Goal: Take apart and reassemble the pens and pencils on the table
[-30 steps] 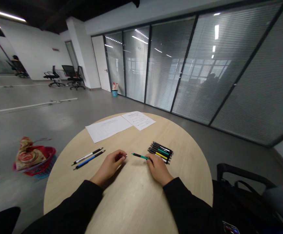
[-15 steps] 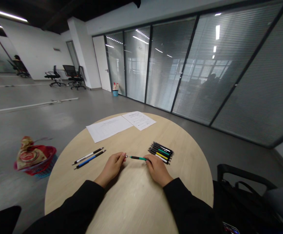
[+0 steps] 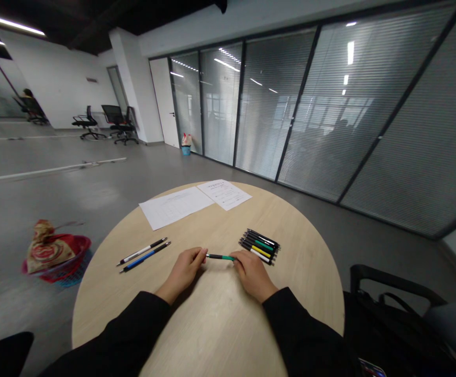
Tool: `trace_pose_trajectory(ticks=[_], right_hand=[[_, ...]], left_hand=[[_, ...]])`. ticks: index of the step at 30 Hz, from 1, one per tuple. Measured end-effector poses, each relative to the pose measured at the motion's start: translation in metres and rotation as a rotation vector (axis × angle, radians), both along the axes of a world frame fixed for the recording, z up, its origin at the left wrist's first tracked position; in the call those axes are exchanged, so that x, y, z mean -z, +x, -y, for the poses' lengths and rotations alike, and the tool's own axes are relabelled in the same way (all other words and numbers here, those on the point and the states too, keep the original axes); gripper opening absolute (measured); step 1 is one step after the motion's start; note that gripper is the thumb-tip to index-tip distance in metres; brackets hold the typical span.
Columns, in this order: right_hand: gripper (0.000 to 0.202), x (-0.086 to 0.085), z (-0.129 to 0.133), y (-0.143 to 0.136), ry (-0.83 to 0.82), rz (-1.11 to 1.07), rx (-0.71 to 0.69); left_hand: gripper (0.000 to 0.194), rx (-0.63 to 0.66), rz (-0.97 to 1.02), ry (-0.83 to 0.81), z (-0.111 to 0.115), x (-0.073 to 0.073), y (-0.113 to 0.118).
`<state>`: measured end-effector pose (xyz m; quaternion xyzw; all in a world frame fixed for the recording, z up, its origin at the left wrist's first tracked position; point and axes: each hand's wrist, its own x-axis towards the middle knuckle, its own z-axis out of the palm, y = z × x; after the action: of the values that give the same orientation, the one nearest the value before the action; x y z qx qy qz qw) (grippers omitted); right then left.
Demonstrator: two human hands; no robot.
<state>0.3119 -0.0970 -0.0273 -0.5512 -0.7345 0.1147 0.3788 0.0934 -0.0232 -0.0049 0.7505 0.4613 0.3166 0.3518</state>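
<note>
A green and black pen (image 3: 220,257) is held level between my two hands, over the middle of the round table (image 3: 212,324). My left hand (image 3: 185,270) pinches its silver tip end. The green end is in the closed fingers of my right hand (image 3: 253,273). Left of my hands lie a white and black pen (image 3: 141,251) and a blue and black pen (image 3: 145,257), side by side and slanted. Just beyond my right hand rests a row of several pens (image 3: 259,246), with black, green, yellow and white barrels.
Two printed sheets, one wide (image 3: 176,206) and one smaller (image 3: 224,194), lie at the table's far side. A basket with a paper bag (image 3: 55,256) stands on the floor at left. A black chair (image 3: 396,283) is at the right edge.
The gap between my left fingers and the pen has closed. The silver tip piece that my left hand held apart now meets the green pen's black end.
</note>
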Motion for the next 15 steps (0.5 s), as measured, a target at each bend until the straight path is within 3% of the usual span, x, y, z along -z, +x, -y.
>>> trace_pose_trajectory(ticks=[7, 15], right_hand=[[0.023, -0.0001, 0.0009, -0.0012, -0.003, -0.037, 0.006], [0.025, 0.0011, -0.0001, -0.0005, 0.018, 0.035, 0.009]], left_hand=[[0.052, -0.005, 0.105, -0.117, 0.0042, -0.004, 0.0032], [0.051, -0.002, 0.052, -0.069, 0.0023, -0.002, 0.002]])
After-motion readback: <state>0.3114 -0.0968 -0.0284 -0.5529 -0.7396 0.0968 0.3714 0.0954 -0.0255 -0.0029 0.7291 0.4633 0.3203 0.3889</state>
